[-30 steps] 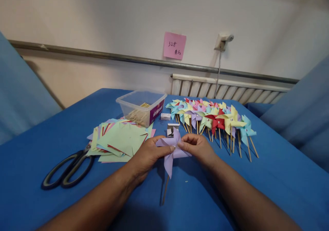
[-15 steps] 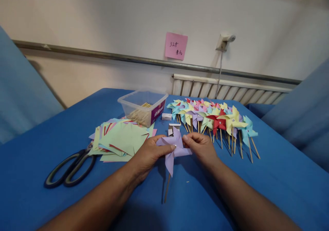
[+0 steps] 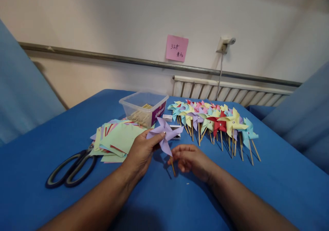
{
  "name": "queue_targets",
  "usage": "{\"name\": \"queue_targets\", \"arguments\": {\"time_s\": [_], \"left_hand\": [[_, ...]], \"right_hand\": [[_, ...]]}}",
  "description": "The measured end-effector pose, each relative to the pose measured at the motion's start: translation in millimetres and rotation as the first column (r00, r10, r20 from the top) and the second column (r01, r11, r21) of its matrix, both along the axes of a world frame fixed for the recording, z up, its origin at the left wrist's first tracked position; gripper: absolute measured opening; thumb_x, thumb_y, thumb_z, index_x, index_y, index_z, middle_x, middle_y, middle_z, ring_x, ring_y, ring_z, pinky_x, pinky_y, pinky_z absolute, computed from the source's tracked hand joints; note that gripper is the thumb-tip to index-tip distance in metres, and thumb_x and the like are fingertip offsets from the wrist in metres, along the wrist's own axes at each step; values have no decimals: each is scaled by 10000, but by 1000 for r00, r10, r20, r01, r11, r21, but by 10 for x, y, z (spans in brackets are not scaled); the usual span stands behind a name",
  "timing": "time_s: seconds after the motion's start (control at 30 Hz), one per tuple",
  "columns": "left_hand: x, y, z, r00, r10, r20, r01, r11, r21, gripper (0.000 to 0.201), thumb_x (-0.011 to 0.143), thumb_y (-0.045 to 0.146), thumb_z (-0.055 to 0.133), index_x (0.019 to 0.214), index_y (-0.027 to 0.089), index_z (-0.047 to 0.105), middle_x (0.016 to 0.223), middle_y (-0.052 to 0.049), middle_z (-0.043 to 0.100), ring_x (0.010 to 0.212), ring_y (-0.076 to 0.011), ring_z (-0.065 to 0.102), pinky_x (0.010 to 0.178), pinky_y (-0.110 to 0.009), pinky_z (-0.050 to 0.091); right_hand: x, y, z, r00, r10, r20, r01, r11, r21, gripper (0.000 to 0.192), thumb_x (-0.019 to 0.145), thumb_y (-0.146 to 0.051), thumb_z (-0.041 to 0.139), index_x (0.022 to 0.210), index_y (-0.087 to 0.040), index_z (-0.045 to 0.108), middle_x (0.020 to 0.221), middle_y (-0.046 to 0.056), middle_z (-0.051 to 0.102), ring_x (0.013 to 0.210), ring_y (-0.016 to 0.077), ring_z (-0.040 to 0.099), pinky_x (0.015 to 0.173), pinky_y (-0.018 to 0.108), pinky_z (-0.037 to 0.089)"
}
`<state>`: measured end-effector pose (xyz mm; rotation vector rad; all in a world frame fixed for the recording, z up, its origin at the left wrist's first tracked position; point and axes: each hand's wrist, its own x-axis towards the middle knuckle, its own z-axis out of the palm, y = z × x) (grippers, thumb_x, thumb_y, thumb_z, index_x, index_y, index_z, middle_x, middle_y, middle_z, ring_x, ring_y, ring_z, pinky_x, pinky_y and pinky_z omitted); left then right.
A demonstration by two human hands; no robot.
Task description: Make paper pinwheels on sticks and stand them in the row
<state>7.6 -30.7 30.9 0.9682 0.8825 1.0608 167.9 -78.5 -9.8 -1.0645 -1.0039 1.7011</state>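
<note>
Above the blue table [image 3: 51, 128], a lilac paper pinwheel [image 3: 164, 134] is pinched at its hub by the left hand [image 3: 140, 154]; its stick [image 3: 172, 166] is touched by the loosely curled right hand [image 3: 191, 159]. Light, easily creased blades are judged best avoided; the stick is the safer hold.

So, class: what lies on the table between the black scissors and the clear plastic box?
In the head view, a loose pile of coloured paper squares lies between the scissors and the plastic box, on the blue table.
</note>
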Motion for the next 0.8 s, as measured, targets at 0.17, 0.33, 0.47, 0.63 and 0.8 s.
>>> {"name": "queue_targets", "arguments": {"time_s": [0.17, 0.33, 0.47, 0.63, 0.8], "left_hand": [[-5, -18, 14, 999, 30, 28, -30, 1000, -1, 260, 675, 267, 751, 882, 141, 657, 741, -4, 650, 669, -123, 568, 664, -239, 454], [0, -49, 2, 992, -117, 39, 116, 993, 20, 235, 732, 298, 705, 913, 153, 667, 836, -32, 663, 770, -149, 591, 724, -266, 464], [21, -54, -22, 987, -158, -25, 159, 986, 56, 289, 675, 241, 755, 936, 145, 676, 889, -57, 674, 783, -151, 600, 732, -266, 466], [38, -32, -31, 992, -106, -62, 109, 993, 47, 246, 633, 218, 778, 849, 135, 694, 804, -50, 680, 682, -129, 588, 647, -239, 460], [27, -25, -42, 991, -121, -61, 124, 991, 53, 197, 652, 236, 767, 815, 150, 696, 747, -22, 670, 645, -106, 572, 626, -219, 441]], "right_hand": [[-140, -61, -71, 998, 58, 11, -59, 988, 141, 301, 678, -389, 755, 801, -155, 611, 681, 7, 685, 393, 40, 473, 404, 180, 306], [-145, -32, -8, 996, -73, 40, 67, 988, 136, 333, 675, -442, 749, 713, -160, 575, 617, -6, 663, 375, 44, 450, 396, 192, 292], [-132, -24, 22, 994, -104, 31, 98, 984, 150, 336, 663, -439, 757, 705, -164, 568, 621, -3, 673, 372, 41, 449, 388, 189, 277], [-138, -26, 4, 994, -108, 27, 102, 983, 150, 336, 658, -438, 762, 721, -165, 577, 609, -6, 677, 369, 44, 462, 380, 187, 275], [-144, -17, -19, 992, -123, 31, 117, 979, 165, 334, 659, -435, 764, 715, -164, 576, 601, -7, 678, 361, 43, 457, 376, 186, 276]]}}
